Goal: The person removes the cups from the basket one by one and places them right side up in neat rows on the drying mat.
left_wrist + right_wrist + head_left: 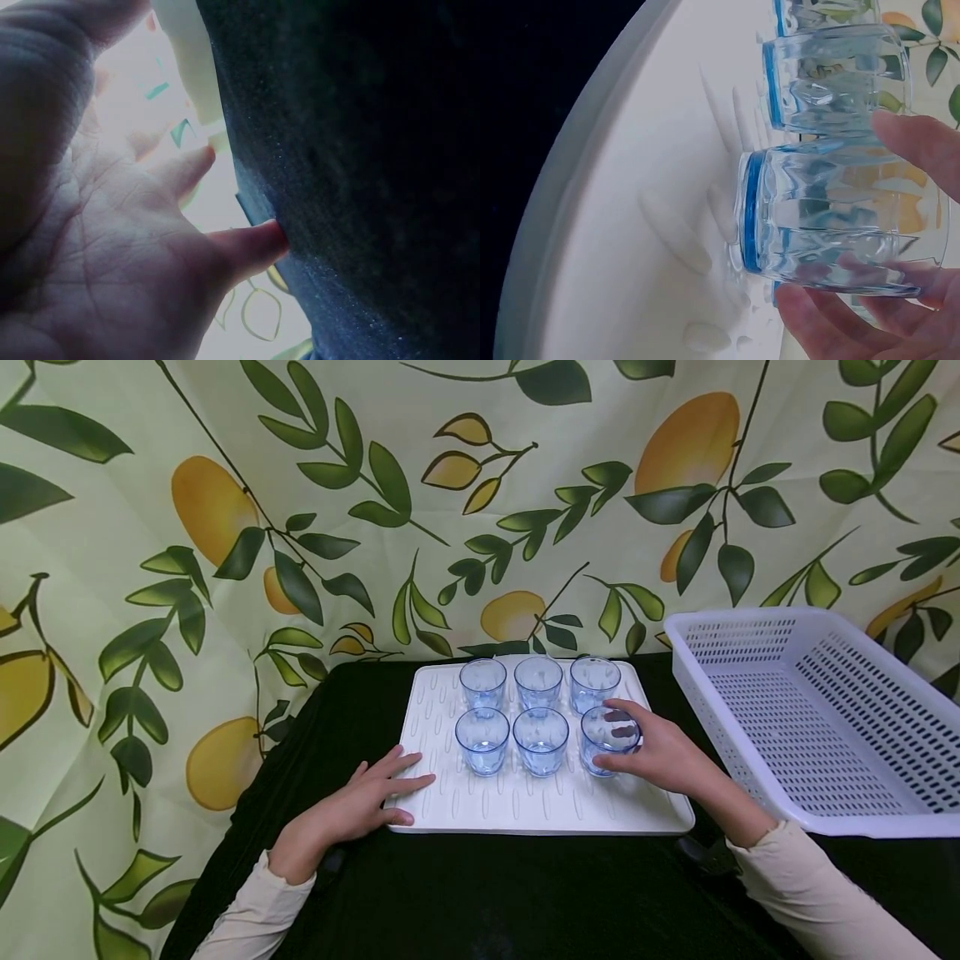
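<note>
A white ridged draining tray (pixel 517 810) lies on the black cloth and bears two rows of three clear bluish glasses. My right hand (pixel 667 752) grips the front right glass (pixel 590 745), thumb at its near side and fingers round its far side. In the right wrist view this glass (pixel 810 217) stands base down at the tray's surface, beside the front middle glass (pixel 541 743). The front left glass (pixel 482 743) stands further along. My left hand (pixel 356 802) rests its spread fingers on the tray's left edge; its palm shows in the left wrist view.
A white perforated plastic basket (pixel 723 735) stands to the right, close by my right forearm. Behind the tray hangs a cloth (pixel 480 568) printed with fruit and leaves. Black cloth (pixel 480 893) covers the table in front.
</note>
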A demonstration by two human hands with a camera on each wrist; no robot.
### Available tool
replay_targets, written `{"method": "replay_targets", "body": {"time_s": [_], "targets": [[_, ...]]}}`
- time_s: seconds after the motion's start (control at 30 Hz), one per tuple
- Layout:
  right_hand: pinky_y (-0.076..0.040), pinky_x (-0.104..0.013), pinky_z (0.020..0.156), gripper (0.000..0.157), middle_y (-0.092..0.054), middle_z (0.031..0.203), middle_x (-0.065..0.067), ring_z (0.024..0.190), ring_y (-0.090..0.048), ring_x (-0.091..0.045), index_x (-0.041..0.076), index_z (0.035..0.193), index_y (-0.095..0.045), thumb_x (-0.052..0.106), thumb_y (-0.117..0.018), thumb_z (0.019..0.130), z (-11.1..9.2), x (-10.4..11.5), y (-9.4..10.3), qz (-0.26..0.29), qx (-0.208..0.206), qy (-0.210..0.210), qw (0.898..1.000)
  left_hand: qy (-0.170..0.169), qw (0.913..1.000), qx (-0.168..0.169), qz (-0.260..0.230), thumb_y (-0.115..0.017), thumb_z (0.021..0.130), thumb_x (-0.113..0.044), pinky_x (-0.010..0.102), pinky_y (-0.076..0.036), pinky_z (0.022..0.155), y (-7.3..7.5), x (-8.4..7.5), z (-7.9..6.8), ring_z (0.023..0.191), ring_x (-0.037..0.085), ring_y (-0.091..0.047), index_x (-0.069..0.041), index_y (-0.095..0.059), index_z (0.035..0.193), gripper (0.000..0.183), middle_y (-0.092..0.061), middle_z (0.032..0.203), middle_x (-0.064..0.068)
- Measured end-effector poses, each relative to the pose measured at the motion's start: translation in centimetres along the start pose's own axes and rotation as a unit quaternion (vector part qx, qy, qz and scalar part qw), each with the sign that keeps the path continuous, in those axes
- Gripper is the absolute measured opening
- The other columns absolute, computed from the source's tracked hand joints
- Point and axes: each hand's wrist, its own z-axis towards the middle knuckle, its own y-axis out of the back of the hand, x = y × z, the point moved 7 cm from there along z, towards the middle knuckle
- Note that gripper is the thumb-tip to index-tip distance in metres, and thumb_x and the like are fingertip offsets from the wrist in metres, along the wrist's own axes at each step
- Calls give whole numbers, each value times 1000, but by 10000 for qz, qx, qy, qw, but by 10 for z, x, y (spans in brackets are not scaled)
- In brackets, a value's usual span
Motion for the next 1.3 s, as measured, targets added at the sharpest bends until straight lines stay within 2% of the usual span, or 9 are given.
{"method": "replay_targets", "body": {"time_s": [0.1,0.27,0.37,0.6,0.7,0.87,1.07,1.2,1.3], "targets": [[-50,-57,92,99,-50,142,-30,122,-54,-45,11,154,-31,53,-80,78,0,-2,0,-41,34,-84,10000,10,10000,-17,2,-72,90,-21,76,-8,114,1,-1,1,155,42,-9,-26,-53,145,58,-30,163,11],[-51,-54,90,110,-45,146,-29,113,-58,-40,10,157,-22,53,-83,76,-4,-6,2,-6,19,-56,10000,-12,10000,-10,23,-72,90,-22,76,-8,113,1,-1,3,154,42,-9,-26,-53,145,58,-30,163,12],[-50,-56,94,113,-42,150,-26,123,-55,-43,7,157,-20,49,-84,75,-8,-4,7,50,-99,171,9998,11,10000,-17,25,-73,90,-22,76,-8,113,1,0,3,154,42,-9,-26,-54,145,58,-31,163,12],[-34,-69,106,119,-34,155,-28,139,-36,-49,4,158,-18,48,-87,72,-24,6,24,-380,-548,721,9952,32,9999,-29,142,-73,90,-24,76,-10,113,1,0,3,154,41,-11,-28,-53,145,58,-31,163,11],[-30,-70,107,117,-34,155,-27,139,-33,-50,6,157,-24,54,-86,70,-31,11,31,-773,-896,1015,9878,73,9996,-59,257,-73,90,-25,75,-12,113,2,0,3,154,41,-12,-28,-53,145,58,-32,163,10],[-27,-68,109,119,-38,152,-24,139,-32,-48,6,153,-34,72,-79,65,-38,15,37,-1737,-1444,1239,9662,99,9994,-86,319,-72,90,-25,74,-14,114,0,-1,2,154,40,-13,-28,-53,145,58,-32,163,10],[-5,-76,114,121,-27,158,-26,148,-15,-51,8,156,-29,81,-68,68,-39,7,35,-2457,-1415,1082,9528,49,9993,-59,354,-71,91,-27,76,-15,112,-4,-4,-1,154,41,-14,-29,-52,145,57,-32,163,10],[-6,-78,112,121,-25,159,-26,150,-12,-51,10,157,-28,82,-66,68,-40,4,35,-2657,-1448,1021,9476,28,9990,5,454,-67,94,-29,76,-15,111,0,-10,-5,153,43,-14,-27,-51,147,55,-31,163,10],[-6,-78,112,121,-26,159,-26,149,-12,-52,10,156,-28,83,-66,67,-40,4,36,-2791,-1486,1002,9434,100,9971,-181,731,-66,95,-35,75,-16,113,6,-17,-7,153,42,-15,-27,-49,148,56,-32,163,9]]}}
